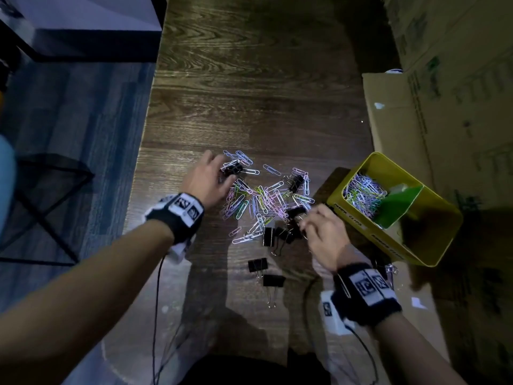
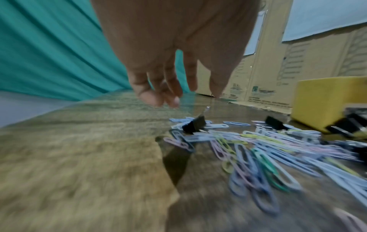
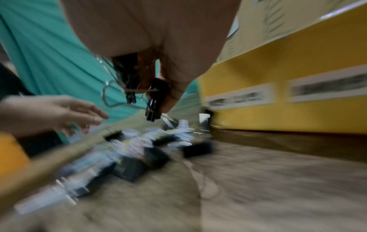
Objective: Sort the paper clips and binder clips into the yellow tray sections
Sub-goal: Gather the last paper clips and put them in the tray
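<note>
Pastel paper clips (image 1: 261,201) (image 2: 268,149) lie scattered on the wooden table with several black binder clips (image 1: 269,236) among them. My left hand (image 1: 219,170) (image 2: 188,98) hovers with loosely hanging fingers just above one binder clip (image 1: 231,169) (image 2: 194,125) at the pile's far left, holding nothing. My right hand (image 1: 304,223) (image 3: 157,97) grips a bunch of black binder clips (image 3: 155,100) near the pile's right edge. The yellow tray (image 1: 358,226) (image 2: 317,100) (image 3: 288,75) stands tilted at the right. Its near section holds paper clips (image 1: 363,195) behind a green divider (image 1: 399,204).
Cardboard boxes (image 1: 444,93) wall off the right side, behind and beside the tray. Two more binder clips (image 1: 257,264) lie near the front of the table. The table's left edge (image 1: 144,134) drops to a blue floor with a black frame (image 1: 55,190). Cables (image 1: 158,301) trail from both wrists.
</note>
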Demonstrator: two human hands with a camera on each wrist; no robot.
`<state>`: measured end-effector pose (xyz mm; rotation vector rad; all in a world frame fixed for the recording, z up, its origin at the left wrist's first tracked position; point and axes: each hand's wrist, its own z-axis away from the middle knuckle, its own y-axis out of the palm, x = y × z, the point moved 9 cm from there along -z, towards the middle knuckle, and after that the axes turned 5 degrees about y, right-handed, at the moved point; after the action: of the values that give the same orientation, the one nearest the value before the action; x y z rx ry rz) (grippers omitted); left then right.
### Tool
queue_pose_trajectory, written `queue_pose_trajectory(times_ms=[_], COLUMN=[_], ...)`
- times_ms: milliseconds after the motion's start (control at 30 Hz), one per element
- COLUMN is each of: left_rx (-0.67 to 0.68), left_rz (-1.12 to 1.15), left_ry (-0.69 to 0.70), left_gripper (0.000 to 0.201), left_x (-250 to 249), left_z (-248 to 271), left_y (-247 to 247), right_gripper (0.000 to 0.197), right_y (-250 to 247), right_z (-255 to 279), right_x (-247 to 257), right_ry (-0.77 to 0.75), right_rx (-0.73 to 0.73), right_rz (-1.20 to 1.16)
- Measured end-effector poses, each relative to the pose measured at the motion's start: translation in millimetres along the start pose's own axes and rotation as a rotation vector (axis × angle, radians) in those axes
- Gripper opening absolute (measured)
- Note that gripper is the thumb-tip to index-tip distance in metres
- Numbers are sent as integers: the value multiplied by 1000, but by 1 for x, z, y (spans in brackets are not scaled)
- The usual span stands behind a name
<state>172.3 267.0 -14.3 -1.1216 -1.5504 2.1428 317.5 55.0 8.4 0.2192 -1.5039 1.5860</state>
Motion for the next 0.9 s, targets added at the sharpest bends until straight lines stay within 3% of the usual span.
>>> queue_pose_trajectory(times_ms=[67, 167, 233, 300, 400, 500, 600, 700, 767, 833, 900], left_rx=[115, 141, 90, 20, -112, -187, -139, -110, -175, -217, -102], left_rz=[-60, -61, 0, 20, 58, 72, 85, 55, -27, -72, -154], left_ry=[-7, 47, 86, 110, 94, -48, -141, -162, -107, 62, 257], left_gripper=[47, 36, 26, 20, 19, 20, 23, 35, 40, 40, 44], left_x=[-3, -12, -15, -15, -7, 12, 25, 27, 18, -5, -28], left_z=[-21, -31, -31, -29, -35, -56, -78, -86, -81, -73, -66], left_y=[7, 19, 21, 16, -7, -29, -28, -21, -21, -14, 10], right_gripper=[26, 22, 13, 4, 9, 12, 20, 26, 32, 41, 48], right_y=[-13, -11, -18, -9, -3, -24, -26, -20, -1, 35, 64], right_z=[16, 40, 49, 58, 60, 56, 51, 38, 26, 15, 9], right_x=[-37, -77, -95, -113, -136, -127, -92, -66, -35, -4, 8], right_ry=[150, 333, 384, 538, 603, 500, 344, 345, 189, -29, -88], right_rx=[-77, -19, -90, -50, -52, -234, -276, -291, -230, -44, 157], right_rz=[-119, -44, 37, -46, -117, 59, 175, 118, 140, 314, 382])
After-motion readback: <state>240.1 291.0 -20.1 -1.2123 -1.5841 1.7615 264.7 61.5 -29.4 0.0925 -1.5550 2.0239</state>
